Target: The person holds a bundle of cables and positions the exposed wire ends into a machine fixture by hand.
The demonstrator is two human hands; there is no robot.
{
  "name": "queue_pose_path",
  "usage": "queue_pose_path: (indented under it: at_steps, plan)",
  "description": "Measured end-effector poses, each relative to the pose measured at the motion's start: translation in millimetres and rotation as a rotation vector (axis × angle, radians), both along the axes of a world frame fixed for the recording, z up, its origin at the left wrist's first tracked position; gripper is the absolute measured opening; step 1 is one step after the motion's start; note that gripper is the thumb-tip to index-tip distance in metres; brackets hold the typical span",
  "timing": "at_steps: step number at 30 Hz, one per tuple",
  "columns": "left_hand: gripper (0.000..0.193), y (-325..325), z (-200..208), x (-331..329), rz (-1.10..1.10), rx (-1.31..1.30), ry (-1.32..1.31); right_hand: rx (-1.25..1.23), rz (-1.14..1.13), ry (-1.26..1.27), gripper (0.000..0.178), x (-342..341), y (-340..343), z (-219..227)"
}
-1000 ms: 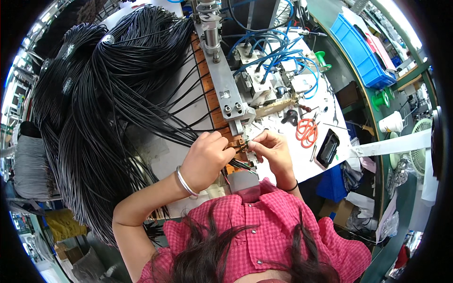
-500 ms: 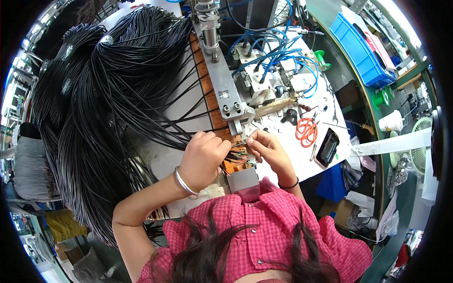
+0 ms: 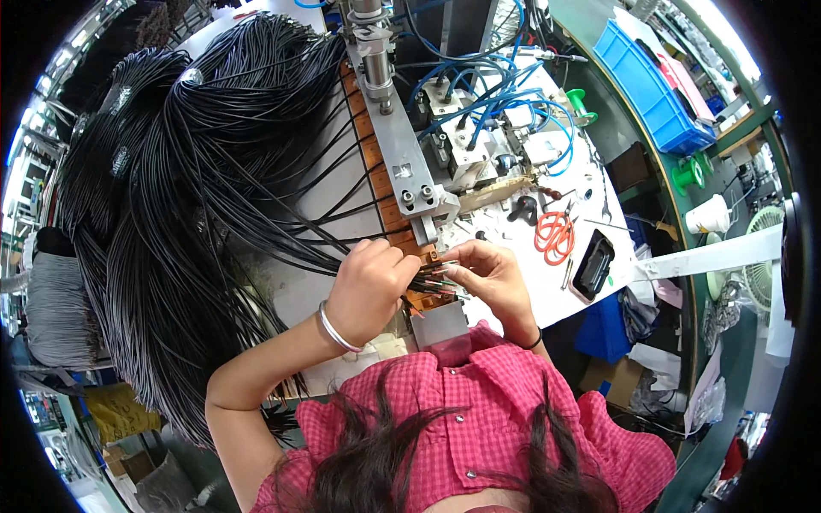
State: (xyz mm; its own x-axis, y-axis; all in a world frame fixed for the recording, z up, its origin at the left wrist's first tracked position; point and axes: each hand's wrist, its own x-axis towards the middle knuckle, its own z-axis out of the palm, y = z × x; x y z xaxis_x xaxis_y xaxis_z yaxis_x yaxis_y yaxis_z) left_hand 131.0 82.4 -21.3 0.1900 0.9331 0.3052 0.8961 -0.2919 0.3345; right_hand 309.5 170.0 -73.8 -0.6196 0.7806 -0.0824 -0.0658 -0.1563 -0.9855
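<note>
My left hand (image 3: 369,282) is closed around a bunch of black cables (image 3: 316,260), whose stripped ends stick out past its fingers. Thin coloured wire ends (image 3: 438,285), some red and some green, fan out between my two hands. With thumb and forefinger drawn together, my right hand (image 3: 492,280) pinches at the tips of these wires. Beneath both hands runs a row of orange blocks (image 3: 386,201) with single black cables laid across it. A grey metal block (image 3: 440,323) stands at its near end.
A large heap of black cables (image 3: 197,171) covers the left side. Beyond my hands stands a metal press arm (image 3: 398,154) with blue air hoses (image 3: 487,107). To the right lie an orange coiled cord (image 3: 555,238), a black tray (image 3: 593,267) and a blue crate (image 3: 654,94).
My right hand has shifted slightly left, its fingertips now over the wire ends. My left hand stays almost in place, still gripping the cables.
</note>
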Motion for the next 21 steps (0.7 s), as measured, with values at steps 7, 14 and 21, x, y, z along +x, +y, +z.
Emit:
queue_pose_path:
  at_steps: [7,14,21]
  plan:
    - [0.024,0,11,-1,0.02,-0.018,-0.005,0.034,-0.096,-0.018,0.009,1,-4,5]
    - [0.023,-1,1,-1,0.004,-0.028,-0.023,-0.065,-0.097,0.109,0.008,1,-5,3]
    - [0.018,-1,4,0,-0.022,-0.011,-0.034,-0.278,0.125,0.135,0.005,5,-1,15]
